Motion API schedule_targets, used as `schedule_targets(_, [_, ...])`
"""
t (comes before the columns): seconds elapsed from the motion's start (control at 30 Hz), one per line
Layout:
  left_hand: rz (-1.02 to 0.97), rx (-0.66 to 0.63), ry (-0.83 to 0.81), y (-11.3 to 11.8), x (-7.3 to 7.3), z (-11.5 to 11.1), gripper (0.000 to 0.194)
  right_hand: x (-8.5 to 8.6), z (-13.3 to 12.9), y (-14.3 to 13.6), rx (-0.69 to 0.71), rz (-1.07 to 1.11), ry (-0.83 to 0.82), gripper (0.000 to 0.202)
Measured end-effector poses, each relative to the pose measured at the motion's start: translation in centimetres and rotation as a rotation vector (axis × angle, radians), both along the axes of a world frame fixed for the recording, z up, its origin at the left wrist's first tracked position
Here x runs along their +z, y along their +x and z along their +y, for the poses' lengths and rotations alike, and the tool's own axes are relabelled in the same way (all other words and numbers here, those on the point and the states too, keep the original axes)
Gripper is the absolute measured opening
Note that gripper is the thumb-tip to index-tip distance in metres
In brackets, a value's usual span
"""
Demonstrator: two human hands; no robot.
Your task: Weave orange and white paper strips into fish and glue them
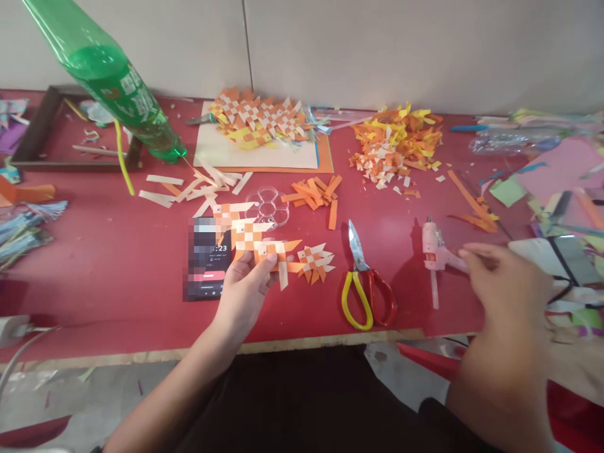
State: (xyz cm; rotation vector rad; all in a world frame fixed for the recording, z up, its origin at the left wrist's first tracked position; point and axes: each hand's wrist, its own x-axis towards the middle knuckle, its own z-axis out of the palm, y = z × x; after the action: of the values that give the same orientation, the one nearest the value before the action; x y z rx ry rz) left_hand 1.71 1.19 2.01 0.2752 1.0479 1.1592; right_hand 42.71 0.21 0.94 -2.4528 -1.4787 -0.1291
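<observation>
My left hand pinches a woven orange-and-cream paper fish between thumb and fingers, above the table. More woven fish overlap just behind it; whether the hand holds these too I cannot tell. Another small woven piece with pointed strips is at its right. On the right, my right hand is closed, its fingertips at the handle end of a pink glue gun with a clear glue stick sticking out. Between the hands lie scissors with one yellow and one red handle.
A phone lies beside my left hand. Behind are a clear flower-shaped tray, orange strips, cream strips, a pile of woven pieces and paper scraps. A tall green bottle stands back left.
</observation>
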Motion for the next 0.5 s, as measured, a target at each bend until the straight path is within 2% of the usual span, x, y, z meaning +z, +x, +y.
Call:
schedule_targets(0.13, [0.007, 0.027, -0.001, 0.1, -0.3, -0.1, 0.013, -0.2, 0.8, -0.1, 0.070, 0.067, -0.229, 0.032])
schedule_targets(0.23, [0.018, 0.033, 0.000, 0.1, -0.3, -0.1, 0.017, -0.4, 1.5, -0.9, 0.059, 0.118, -0.271, 0.032])
schedule_targets(0.37, [0.048, 0.027, 0.003, 0.2, -0.2, -0.1, 0.023, 0.0, 1.9, -3.2, 0.081, 0.216, -0.178, 0.023])
schedule_targets(0.5, [0.099, 0.014, 0.005, 0.3, -0.4, -0.1, 0.020, 0.1, 1.0, -7.5, 0.165, 0.408, 0.031, 0.024])
